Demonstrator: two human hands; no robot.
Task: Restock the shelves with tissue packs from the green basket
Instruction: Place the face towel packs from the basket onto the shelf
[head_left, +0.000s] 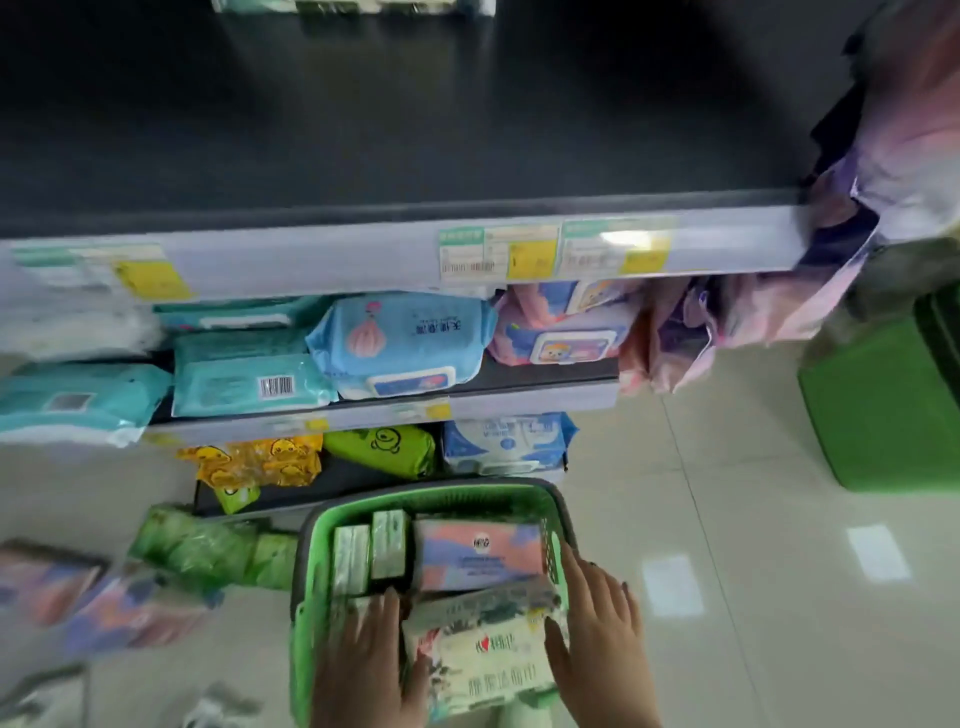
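Note:
The green basket stands on the floor below me, holding several tissue packs. A large white tissue pack with a red heart logo lies at its near end. My left hand and my right hand lie flat against its left and right sides, fingers straight. Behind it are a pink and blue pack and two narrow green packs. The top shelf in front of me is a dark, bare surface. The shelves below carry blue, teal and pink wipe packs.
A second green basket sits on the tiled floor at the right. Pink and purple packs hang at the shelf's right end. Green and pink packs lie on the floor at the left. Yellow duck packs fill the bottom shelf.

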